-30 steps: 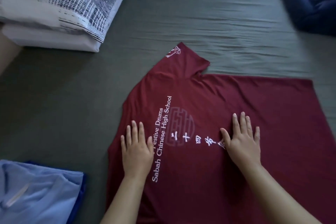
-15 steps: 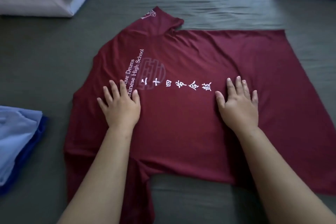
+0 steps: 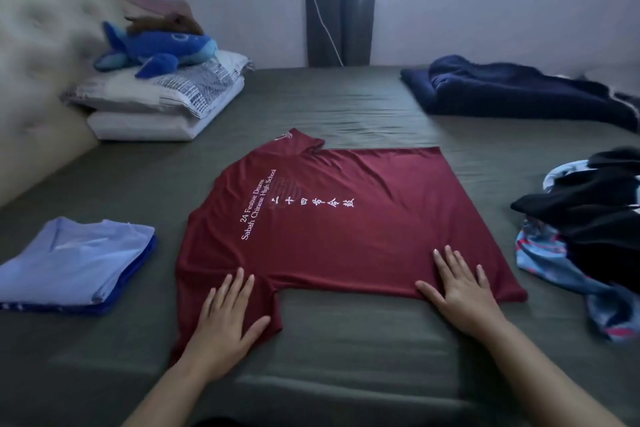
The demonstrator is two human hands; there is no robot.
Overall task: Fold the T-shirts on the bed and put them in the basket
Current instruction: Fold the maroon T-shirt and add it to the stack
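Note:
A maroon T-shirt (image 3: pixel 346 229) with white lettering lies spread flat, back side up, on the grey-green bed (image 3: pixel 346 107), collar end to the left. My left hand (image 3: pixel 225 319) presses flat on its near sleeve with straight fingers. Flat on the shirt's near hem edge lies my right hand (image 3: pixel 457 291), fingers spread. A folded stack of light blue T-shirts (image 3: pixel 76 260) sits to the left. On the right lies a loose pile of black and patterned blue clothes (image 3: pixel 588 229). No basket is in view.
Pillows (image 3: pixel 162 104) with a blue plush whale (image 3: pixel 156 48) are stacked at the back left against a padded headboard (image 3: pixel 38 55). A dark navy blanket (image 3: pixel 519 90) lies at the back right. A curtain and window are on the far wall.
Both hands slid from the shirt's middle toward me, to its near sleeve and near edge. The view has lifted and widened to take in the whole bed.

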